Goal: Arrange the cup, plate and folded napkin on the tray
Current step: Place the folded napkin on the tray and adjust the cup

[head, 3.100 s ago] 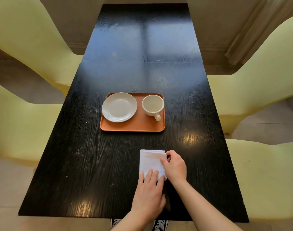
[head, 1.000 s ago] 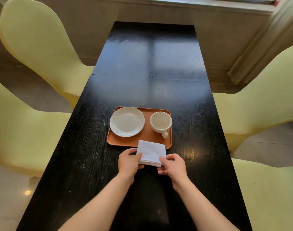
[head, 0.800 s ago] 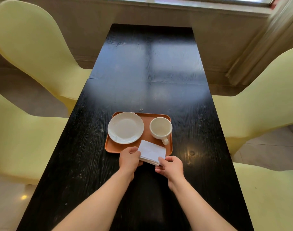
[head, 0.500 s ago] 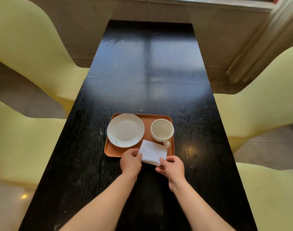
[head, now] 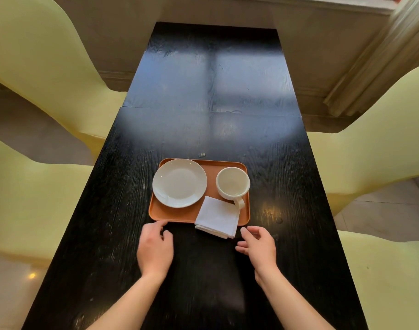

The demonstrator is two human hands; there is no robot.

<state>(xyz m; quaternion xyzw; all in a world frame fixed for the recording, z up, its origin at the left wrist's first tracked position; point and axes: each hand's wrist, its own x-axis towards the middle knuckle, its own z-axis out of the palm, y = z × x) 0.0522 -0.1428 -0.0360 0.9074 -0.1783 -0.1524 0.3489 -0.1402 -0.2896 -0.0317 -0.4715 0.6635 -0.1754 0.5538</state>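
An orange tray lies on the black table. A white plate sits on its left half and a white cup on its right half, handle toward me. The folded white napkin rests on the tray's near edge, its near corner overhanging onto the table. My left hand hovers just below the tray's near left edge, fingers loosely curled, holding nothing. To the right of the napkin, my right hand is open and empty.
The long black table runs away from me toward a wall and windowsill. Pale yellow chairs stand on both sides: two on the left, two on the right. A small speck lies just beyond the tray.
Both hands carried the napkin from the table's near part onto the tray's near edge, then let go and drew back and apart. The plate and cup have not moved.
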